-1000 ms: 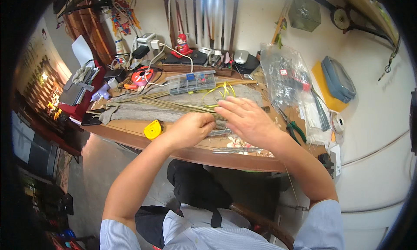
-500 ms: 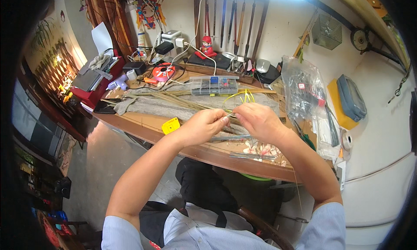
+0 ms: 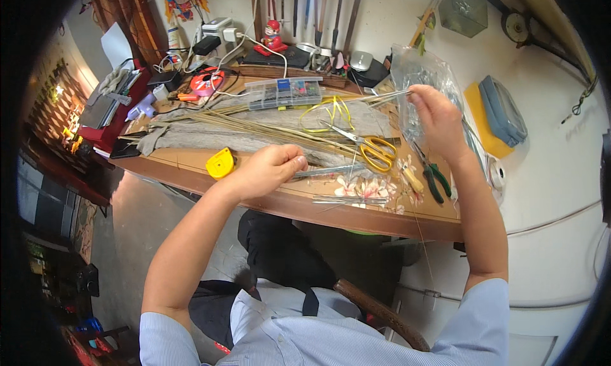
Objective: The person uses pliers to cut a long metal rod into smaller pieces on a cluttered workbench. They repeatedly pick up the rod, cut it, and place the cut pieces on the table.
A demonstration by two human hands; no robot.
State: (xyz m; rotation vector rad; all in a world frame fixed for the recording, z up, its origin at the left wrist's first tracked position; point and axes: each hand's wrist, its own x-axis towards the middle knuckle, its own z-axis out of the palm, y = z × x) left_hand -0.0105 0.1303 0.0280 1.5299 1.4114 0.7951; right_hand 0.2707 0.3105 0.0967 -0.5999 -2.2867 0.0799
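My right hand (image 3: 438,119) is raised over the right part of the table, beside a clear plastic bag. Its fingers pinch several thin pale strips (image 3: 386,97) that point leftward. My left hand (image 3: 270,170) hovers at the table's front edge, thumb and fingers pressed together; whatever they hold, if anything, cannot be made out. Just right of it lies a bundle of thin grey wires (image 3: 334,171). Between the hands are yellow-handled scissors (image 3: 377,153) and a loose coil of yellow strip (image 3: 331,114). A yellow tape measure (image 3: 221,163) sits left of my left hand.
Long thin sticks (image 3: 254,132) lie across a grey cloth (image 3: 210,137). Behind them stands a clear compartment box (image 3: 284,93). Green-handled pliers (image 3: 436,181) and a wooden-handled tool (image 3: 412,176) are at right. More short wires (image 3: 350,200) rest near the front edge. The plastic bag (image 3: 423,79) leans at back right.
My hands were together over the table's middle; now they are apart. The right hand has moved right and away, the left slightly left. The scissors have come into sight, and the view has shifted.
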